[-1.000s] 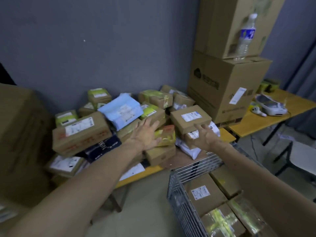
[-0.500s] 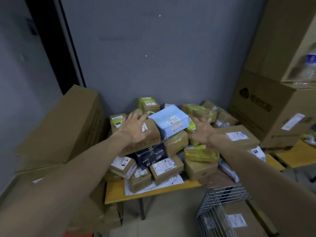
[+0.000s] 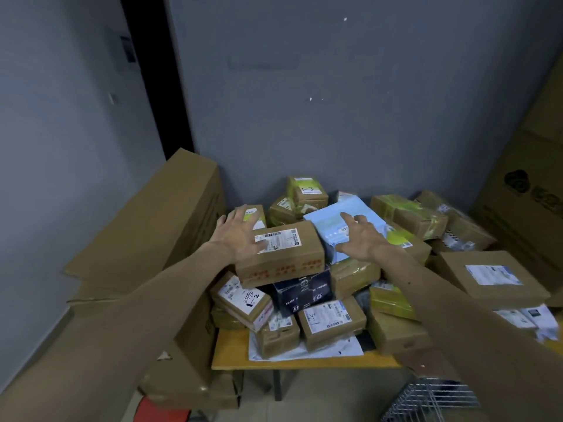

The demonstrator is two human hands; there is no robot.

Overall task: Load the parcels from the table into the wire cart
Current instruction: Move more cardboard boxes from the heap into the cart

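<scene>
left hand (image 3: pixel 240 231) spread at brown box (image 3: pixel 283 254) left end | right hand (image 3: pixel 361 240) open over blue parcel (image 3: pixel 344 219) | wire cart (image 3: pixel 432 400) lower right

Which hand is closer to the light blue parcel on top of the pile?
The right hand. It is spread right over the light blue parcel, though contact is unclear. The left hand is farther left, at the left end of the long brown box lying between.

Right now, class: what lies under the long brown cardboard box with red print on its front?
A dark navy printed box shows beneath the long brown cardboard box; whatever else supports it is covered.
</scene>
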